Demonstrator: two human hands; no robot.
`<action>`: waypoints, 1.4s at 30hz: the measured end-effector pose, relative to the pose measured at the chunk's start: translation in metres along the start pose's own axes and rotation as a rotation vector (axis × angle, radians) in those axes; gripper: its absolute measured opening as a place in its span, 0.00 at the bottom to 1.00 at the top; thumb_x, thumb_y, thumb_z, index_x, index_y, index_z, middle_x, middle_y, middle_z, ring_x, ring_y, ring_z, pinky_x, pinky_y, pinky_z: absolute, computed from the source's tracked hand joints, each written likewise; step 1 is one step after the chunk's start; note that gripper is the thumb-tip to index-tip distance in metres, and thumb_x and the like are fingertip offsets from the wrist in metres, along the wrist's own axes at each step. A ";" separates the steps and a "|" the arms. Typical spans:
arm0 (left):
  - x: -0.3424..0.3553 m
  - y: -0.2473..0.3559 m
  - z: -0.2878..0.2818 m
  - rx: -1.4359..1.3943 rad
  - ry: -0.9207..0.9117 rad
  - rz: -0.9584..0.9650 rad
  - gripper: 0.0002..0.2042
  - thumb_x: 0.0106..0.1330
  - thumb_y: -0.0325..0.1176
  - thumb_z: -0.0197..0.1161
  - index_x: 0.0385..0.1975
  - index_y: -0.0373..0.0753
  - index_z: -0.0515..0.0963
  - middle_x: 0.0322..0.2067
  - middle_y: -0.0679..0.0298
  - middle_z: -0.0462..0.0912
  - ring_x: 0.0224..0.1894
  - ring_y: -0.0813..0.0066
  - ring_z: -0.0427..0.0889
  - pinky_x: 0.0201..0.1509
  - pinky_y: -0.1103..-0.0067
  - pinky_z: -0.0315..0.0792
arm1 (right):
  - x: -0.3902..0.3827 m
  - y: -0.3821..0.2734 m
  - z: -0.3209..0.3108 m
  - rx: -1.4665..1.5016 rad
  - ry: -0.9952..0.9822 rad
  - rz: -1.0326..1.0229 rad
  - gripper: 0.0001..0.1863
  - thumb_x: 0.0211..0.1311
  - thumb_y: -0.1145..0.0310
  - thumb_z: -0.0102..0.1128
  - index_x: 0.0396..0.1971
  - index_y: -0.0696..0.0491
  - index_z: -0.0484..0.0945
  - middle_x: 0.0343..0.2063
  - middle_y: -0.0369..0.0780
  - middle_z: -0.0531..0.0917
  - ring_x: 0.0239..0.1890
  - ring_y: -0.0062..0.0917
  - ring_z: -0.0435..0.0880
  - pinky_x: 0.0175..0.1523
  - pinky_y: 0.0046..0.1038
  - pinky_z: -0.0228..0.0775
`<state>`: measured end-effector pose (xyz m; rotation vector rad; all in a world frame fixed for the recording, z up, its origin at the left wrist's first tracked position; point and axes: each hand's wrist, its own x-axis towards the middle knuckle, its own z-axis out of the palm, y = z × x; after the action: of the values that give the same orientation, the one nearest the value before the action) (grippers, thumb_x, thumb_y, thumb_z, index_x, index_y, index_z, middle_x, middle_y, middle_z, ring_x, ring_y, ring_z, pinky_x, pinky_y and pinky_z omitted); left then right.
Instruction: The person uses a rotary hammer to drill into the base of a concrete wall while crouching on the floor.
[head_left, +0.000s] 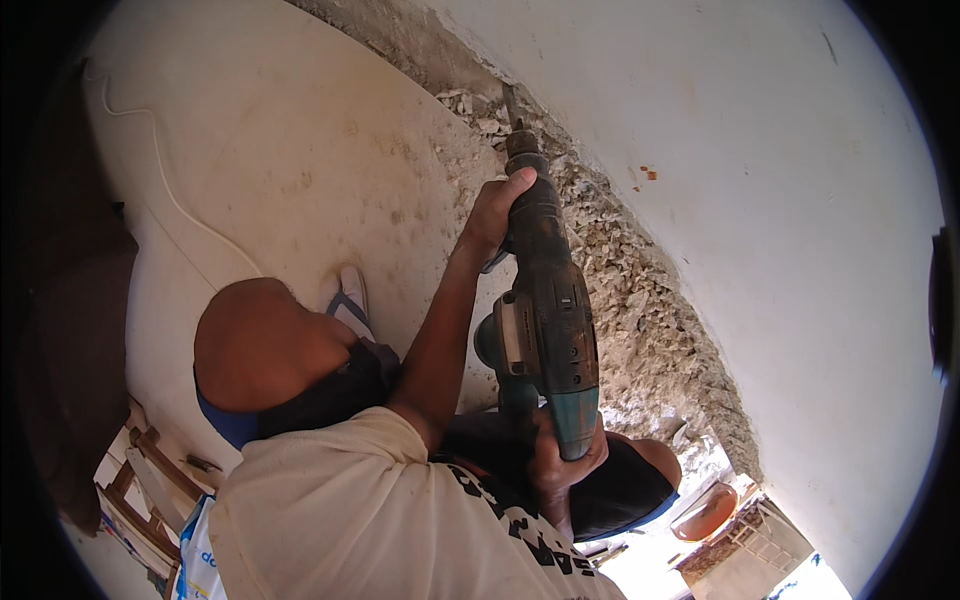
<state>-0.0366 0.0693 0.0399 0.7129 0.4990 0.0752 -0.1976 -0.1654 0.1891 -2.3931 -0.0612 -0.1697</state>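
Observation:
A dusty teal and black demolition hammer (555, 290) lies at a slant before me, nose pointing away. My left hand (500, 208) is wrapped round its front barrel, just behind the chuck, thumb on top. At the rear, my right hand (568, 455) grips the handle end, its fingers partly hidden by the tool body. The chisel bit (513, 102) reaches into broken masonry at the foot of the white wall (760, 240). Beneath and beside the tool runs a strip of grey rubble (640, 315) along the wall.
My bent knees (268, 335) flank the tool, and one sandalled foot (350, 298) rests on the dusty floor (330, 150). A white cable (170, 185) curves across the floor at left. Wooden pieces (150, 480) lie lower left; a reddish-brown basin (705, 513) stands lower right.

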 end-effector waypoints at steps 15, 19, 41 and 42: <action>0.019 0.010 0.005 0.109 0.092 -0.017 0.29 0.66 0.59 0.65 0.30 0.30 0.83 0.27 0.60 0.86 0.27 0.74 0.84 0.35 0.77 0.77 | 0.042 -0.026 0.001 0.296 -0.130 0.174 0.08 0.46 0.69 0.59 0.24 0.58 0.80 0.20 0.37 0.84 0.23 0.24 0.81 0.36 0.25 0.72; 0.018 -0.007 0.001 0.260 0.155 -0.006 0.30 0.64 0.60 0.66 0.28 0.30 0.83 0.26 0.61 0.85 0.26 0.75 0.83 0.33 0.76 0.77 | 0.050 -0.031 0.005 0.318 -0.116 0.277 0.06 0.48 0.71 0.58 0.22 0.57 0.80 0.19 0.37 0.84 0.23 0.25 0.81 0.39 0.26 0.72; 0.049 -0.004 -0.026 0.352 0.249 -0.050 0.34 0.61 0.64 0.67 0.23 0.28 0.82 0.23 0.60 0.82 0.28 0.74 0.81 0.33 0.74 0.74 | 0.076 -0.028 0.015 0.384 -0.199 0.231 0.08 0.48 0.72 0.56 0.24 0.61 0.80 0.19 0.40 0.84 0.25 0.26 0.83 0.38 0.27 0.74; 0.050 0.006 -0.022 0.333 0.242 -0.059 0.34 0.61 0.64 0.67 0.23 0.29 0.82 0.23 0.60 0.82 0.29 0.74 0.81 0.33 0.74 0.74 | 0.079 -0.023 0.032 0.491 -0.154 0.314 0.08 0.48 0.72 0.56 0.24 0.61 0.80 0.19 0.41 0.84 0.24 0.27 0.83 0.39 0.27 0.74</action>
<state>-0.0026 0.0989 0.0088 1.0210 0.7752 0.0223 -0.1182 -0.1271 0.1928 -1.8910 0.1809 0.1621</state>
